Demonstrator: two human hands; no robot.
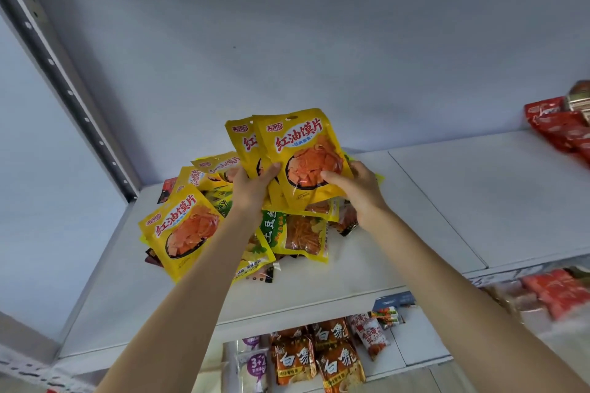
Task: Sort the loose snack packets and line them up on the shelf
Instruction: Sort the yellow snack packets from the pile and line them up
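Both hands hold yellow packets (fanned) above pile.

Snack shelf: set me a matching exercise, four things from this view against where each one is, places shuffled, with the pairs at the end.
Things
1. front yellow packet
2. yellow packet with the same print
3. red packets
4. orange noodle packs

Places
A. on the shelf below
B. far right of the white shelf
C. lying at the left edge of the heap
D. raised above the heap, in the grip of the left hand and right hand

Pairs: 1-D, 2-C, 3-B, 4-A
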